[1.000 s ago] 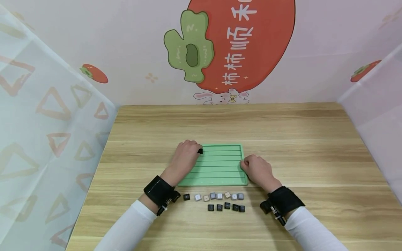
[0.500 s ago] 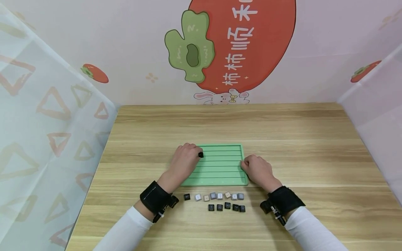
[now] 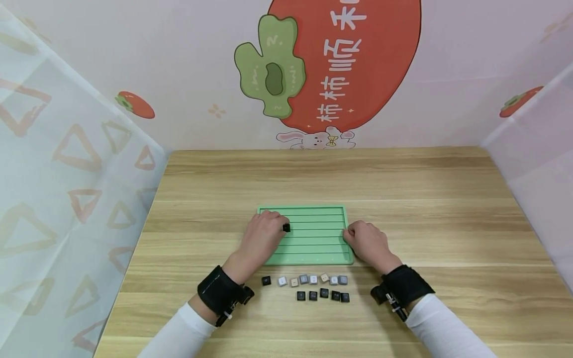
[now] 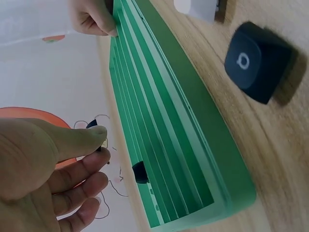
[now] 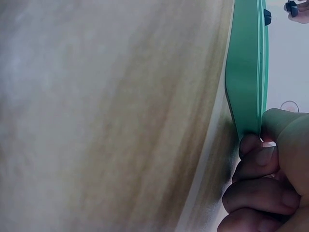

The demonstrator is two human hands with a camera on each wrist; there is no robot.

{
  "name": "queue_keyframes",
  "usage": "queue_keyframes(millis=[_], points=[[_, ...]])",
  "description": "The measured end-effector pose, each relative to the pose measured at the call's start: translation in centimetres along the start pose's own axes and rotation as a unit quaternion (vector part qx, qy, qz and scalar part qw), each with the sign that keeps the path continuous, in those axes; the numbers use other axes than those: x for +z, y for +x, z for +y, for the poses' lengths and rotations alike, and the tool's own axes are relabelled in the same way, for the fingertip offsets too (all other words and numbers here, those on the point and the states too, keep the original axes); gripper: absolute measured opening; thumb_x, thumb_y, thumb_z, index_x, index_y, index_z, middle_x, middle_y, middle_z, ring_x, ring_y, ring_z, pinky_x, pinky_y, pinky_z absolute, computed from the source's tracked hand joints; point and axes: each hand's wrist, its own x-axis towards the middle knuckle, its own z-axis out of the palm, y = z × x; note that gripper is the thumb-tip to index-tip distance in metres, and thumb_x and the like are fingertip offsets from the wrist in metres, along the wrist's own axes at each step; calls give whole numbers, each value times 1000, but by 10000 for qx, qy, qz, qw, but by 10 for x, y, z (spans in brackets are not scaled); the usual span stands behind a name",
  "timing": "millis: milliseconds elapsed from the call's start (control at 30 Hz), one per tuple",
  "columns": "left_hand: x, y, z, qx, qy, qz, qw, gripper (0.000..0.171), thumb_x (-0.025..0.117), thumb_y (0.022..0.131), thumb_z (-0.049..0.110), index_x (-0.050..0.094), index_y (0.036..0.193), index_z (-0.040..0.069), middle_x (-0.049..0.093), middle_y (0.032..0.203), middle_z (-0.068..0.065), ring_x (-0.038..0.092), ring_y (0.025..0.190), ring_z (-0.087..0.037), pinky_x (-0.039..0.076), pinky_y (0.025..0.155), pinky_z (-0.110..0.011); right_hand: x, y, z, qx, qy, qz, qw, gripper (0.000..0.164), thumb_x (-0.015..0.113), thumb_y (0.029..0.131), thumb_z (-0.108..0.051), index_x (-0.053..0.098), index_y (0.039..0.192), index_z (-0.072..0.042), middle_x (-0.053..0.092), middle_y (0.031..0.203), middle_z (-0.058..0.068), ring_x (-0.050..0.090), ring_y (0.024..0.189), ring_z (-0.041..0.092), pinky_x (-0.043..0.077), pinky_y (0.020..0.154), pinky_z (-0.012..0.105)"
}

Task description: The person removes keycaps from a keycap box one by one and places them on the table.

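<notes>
My left hand pinches a small black keycap between thumb and fingertips, held over the left part of a green ridged tray. In the left wrist view the pinched keycap shows mostly behind the thumb. A second black keycap sits in one of the tray's grooves; the left hand covers that spot in the head view. With fingers curled, my right hand grips the tray's right edge. The right wrist view shows its thumb on top of the tray's corner and a finger underneath.
In front of the tray lies a loose row of white, grey and beige keycaps, with a black keycap at its left end. Nearer still is a row of several black keycaps. The wooden table meets a printed backdrop.
My left hand has come a little nearer to me across the tray, with the black keycap still pinched. More of the tray's far left corner now shows. The right hand has not moved.
</notes>
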Motion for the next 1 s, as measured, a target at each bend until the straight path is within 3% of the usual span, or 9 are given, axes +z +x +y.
queue_keyframes(millis=[333,533,1000], points=[[-5,-5,8,293,84,91,9995,25,76,74,13,72,98,12,69,93,-1,61,86,-19,47,73,-33,1,-1,2,5,22,-19,10000,46,50,92,-27,32,51,-16,21,50,-5,23,45,12,18,44,27],[-7,-11,12,230,192,17,9995,23,76,74,16,72,96,14,69,92,0,61,85,-20,46,69,-32,1,-1,1,-10,38,17,10000,46,51,92,-26,32,51,-16,21,51,-5,23,45,12,18,45,27],[-6,-31,16,209,-40,41,9998,23,76,74,14,72,97,14,69,93,2,59,86,-17,44,70,-31,1,-1,0,-124,88,56,9999,47,52,92,-26,32,51,-16,21,49,-6,25,44,12,19,44,26]])
